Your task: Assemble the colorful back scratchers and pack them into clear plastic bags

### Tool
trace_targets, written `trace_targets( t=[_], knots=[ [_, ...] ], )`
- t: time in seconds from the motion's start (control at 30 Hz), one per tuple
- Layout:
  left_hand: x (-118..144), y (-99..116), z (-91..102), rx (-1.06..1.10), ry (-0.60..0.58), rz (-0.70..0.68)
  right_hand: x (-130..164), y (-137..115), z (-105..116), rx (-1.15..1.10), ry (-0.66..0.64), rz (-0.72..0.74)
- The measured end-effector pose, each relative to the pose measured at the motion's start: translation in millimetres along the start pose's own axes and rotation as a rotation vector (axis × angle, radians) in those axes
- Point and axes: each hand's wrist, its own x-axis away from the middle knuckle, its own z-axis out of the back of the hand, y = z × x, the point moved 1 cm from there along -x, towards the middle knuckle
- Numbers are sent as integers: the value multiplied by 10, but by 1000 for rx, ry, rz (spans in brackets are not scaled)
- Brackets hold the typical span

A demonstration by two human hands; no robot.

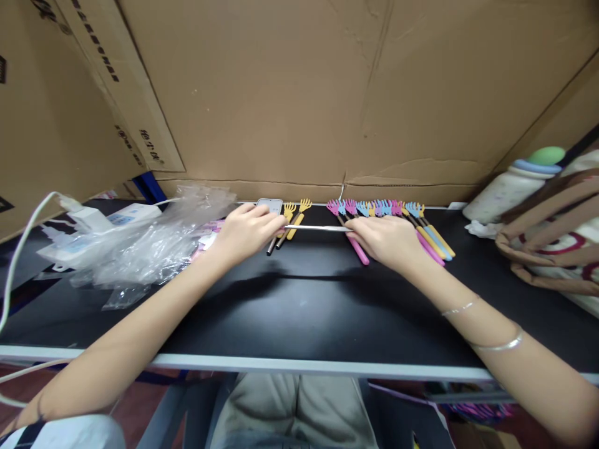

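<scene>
Silver rod (pixel 318 228), black tabletop (pixel 304 324), brown cardboard (pixel 281 93)

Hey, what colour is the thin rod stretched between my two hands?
Silver: the thin rod has a metallic look, seen in the head view.

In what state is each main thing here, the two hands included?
Metal rod, held level
Left grip, closed on rod
Right grip, closed on rod
Scratchers, lying in groups
Clear plastic bags, crumpled
Bottle, capped
Phone, partly hidden, screen unclear
Power strip, partly under plastic
Cardboard, standing upright

Rod (pixel 318 228) btwn L hand (pixel 250 227) & R hand (pixel 384 238)
</scene>
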Motion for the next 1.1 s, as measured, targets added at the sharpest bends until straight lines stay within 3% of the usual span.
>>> trace_targets(
  t=[0.23, 0.4, 0.6, 0.77, 1.1],
  knots=[
    [200, -641, -53, 57, -11, 137, 129, 673, -88, 130, 2, -108],
    [397, -984, -84, -58, 15, 164, 280, 1052, -182, 187, 36, -153],
    [472, -1076, -138, -155, 26, 154, 378, 1177, -274, 230, 43, -161],
    [515, -1096, -170, -189, -36, 102, 429, 1228, -309, 211, -3, -158],
    [697, -1375, -146, -269, 30, 168, 704, 1659, -339, 319, -34, -262]
  ],
)
